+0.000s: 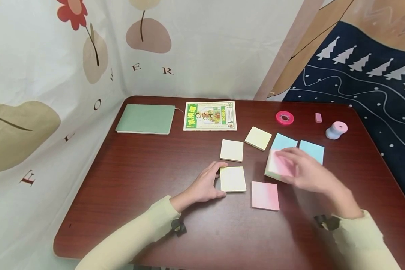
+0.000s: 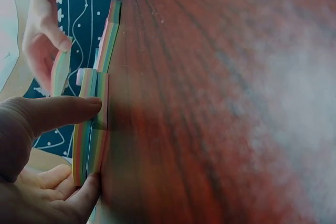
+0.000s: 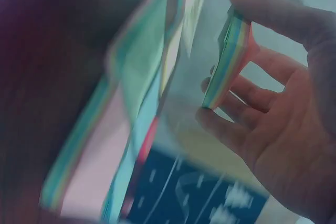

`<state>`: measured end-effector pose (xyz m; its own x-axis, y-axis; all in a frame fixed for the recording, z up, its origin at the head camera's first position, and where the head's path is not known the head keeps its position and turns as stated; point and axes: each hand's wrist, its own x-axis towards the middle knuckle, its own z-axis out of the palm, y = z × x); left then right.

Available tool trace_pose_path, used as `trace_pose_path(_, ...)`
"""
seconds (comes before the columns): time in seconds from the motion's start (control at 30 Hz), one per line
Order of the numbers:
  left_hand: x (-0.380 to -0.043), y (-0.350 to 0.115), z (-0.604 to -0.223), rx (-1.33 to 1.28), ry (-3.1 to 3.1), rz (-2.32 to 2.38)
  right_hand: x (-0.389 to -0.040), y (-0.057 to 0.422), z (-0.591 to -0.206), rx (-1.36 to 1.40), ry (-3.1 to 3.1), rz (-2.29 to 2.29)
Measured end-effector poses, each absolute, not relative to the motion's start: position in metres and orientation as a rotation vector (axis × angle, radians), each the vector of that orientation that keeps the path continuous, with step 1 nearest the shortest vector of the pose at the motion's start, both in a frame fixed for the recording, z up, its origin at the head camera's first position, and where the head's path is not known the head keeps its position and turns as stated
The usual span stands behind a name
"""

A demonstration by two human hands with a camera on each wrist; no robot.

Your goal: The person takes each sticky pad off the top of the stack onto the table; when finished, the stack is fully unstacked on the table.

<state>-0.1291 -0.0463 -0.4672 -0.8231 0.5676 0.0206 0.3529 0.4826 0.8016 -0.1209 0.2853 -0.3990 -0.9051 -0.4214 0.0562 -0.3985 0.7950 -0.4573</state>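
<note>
My left hand grips a pale-yellow-topped stack of sticky note pads by its near and far edges, with the thumb on the near side. In the left wrist view this stack shows two striped layers on the table. Above the table, my right hand holds a pink-topped sticky note pad between thumb and fingers; its striped edge shows in the right wrist view. A flat pink pad lies near the left hand's stack. Beyond the held pad are two blue pads, partly covered in the head view.
Two more pale yellow pads lie farther back. Along the table's far side are a green notebook, an illustrated booklet, a pink ring, a small pink block and a blue-and-pink spool-shaped item.
</note>
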Motion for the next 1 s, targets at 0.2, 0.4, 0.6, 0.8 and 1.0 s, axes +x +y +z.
trace_pose_path(0.2,-0.128,-0.046,-0.468,0.792,2.486,1.252,-0.126,0.362,-0.399,-0.376,3.053,-0.703)
trace_pose_path(0.4,-0.128,-0.047,-0.468,0.783,2.497,1.242,-0.133,0.422,-0.411,-0.087,2.991,-0.633)
trace_pose_path(0.6,-0.128,-0.046,-0.468,0.778,2.508,1.224,-0.138,0.448,-0.425,-0.049,2.886,-0.611)
trace_pose_path(0.8,-0.129,-0.046,-0.468,0.778,2.512,1.217,-0.139,0.452,-0.431,-0.059,2.843,-0.617)
trace_pose_path(1.0,-0.128,-0.046,-0.467,0.772,2.519,1.205,-0.139,0.444,-0.426,-0.103,2.871,-0.583)
